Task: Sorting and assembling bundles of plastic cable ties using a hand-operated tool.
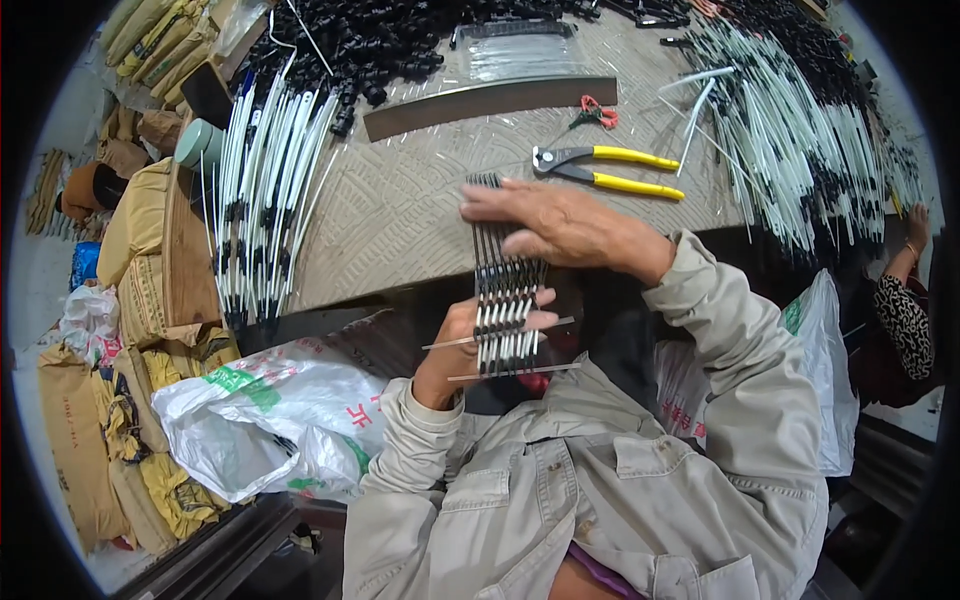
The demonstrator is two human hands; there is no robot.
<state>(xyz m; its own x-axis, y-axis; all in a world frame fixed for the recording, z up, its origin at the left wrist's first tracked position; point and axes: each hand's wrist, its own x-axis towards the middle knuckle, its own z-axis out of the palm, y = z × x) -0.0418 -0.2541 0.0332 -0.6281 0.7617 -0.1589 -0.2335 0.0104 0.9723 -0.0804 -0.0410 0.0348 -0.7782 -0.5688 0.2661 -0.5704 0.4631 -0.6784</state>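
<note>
My left hand [450,340] is wrapped round a flat row of slim black-and-white rods [507,290], held in front of my body near the table's front edge. Two thin pale strips [537,370] cross the row at its lower, white end. Over the upper, black part lies my right hand [570,225], its fingers stretched out and its thumb apart. Whether its fingertips press on the rods is hard to see. On the table just beyond are end-cutting pliers [565,160] with yellow handles, and small red-handled snips [597,112].
White-and-black sticks lie in bundles at left [275,180] and right [800,130]. A long flat metal bar [490,105] and a heap of black parts [370,45] sit farther back. White plastic sacks [290,410] stand below the table. Another person's arm [905,290] shows at far right.
</note>
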